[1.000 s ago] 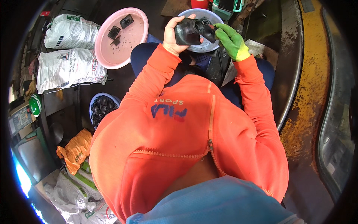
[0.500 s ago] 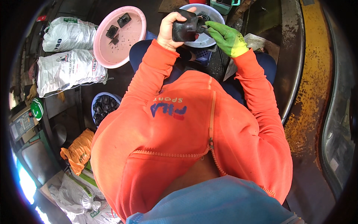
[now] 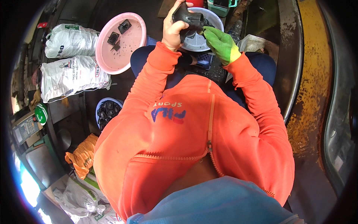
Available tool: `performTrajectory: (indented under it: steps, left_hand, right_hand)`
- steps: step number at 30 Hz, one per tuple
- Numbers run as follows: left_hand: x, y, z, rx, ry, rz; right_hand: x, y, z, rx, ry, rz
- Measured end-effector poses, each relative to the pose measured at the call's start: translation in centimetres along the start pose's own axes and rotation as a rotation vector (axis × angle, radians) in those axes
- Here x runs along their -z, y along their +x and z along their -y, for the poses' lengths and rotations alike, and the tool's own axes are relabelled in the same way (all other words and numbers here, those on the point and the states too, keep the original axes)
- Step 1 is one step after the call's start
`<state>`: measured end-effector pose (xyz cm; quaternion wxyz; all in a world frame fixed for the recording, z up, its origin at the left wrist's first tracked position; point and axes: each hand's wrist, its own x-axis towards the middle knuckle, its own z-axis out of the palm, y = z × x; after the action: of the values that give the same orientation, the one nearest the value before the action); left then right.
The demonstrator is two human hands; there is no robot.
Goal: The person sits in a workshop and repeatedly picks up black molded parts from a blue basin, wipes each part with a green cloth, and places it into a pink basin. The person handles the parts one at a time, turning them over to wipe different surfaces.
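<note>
My bare left hand [image 3: 171, 35] is closed round a black moulded part [image 3: 189, 18] with a short tube-like neck, apparently rubber. The part is held up in front of a bluish-white basket [image 3: 216, 24]. My right hand [image 3: 223, 45], in a green and yellow glove, has its fingers pinched together close to the open end of the neck. Whatever those fingers hold, if anything, is too small to make out. Dark pieces lie inside the basket, partly covered by the part and my hand.
A pink basin [image 3: 102, 56] with a few black pieces stands at the left. Nearer me is a smaller tub [image 3: 98, 118] full of black parts. White sacks [image 3: 71, 78] lie farther left. A rusty yellow beam [image 3: 304, 93] runs along the right. A green box [image 3: 218, 9] sits at the back.
My left hand has tilted and turned the black part, raising it slightly, so its neck now points more to the right. My right hand has shifted a little down and left.
</note>
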<state>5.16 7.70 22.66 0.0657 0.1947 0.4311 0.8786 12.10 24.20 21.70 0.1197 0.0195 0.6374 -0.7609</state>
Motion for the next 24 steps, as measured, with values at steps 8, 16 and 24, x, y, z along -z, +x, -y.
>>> performTrajectory:
  steps: [8, 16, 24]
  left_hand:
    - [1.8, 0.6, 0.3, -0.578, 0.845, 0.296]
    - [2.4, 0.4, 1.3, -0.631, 0.747, 0.315]
    - [1.8, -3.0, 1.7, 0.327, -0.2, 0.264]
  right_hand:
    - [0.1, -1.8, 2.9, -0.318, 0.443, 0.178]
    - [1.7, 0.1, 2.5, -0.213, 0.415, 0.063]
    - [3.4, 2.1, 0.4, 0.61, -0.627, -0.011]
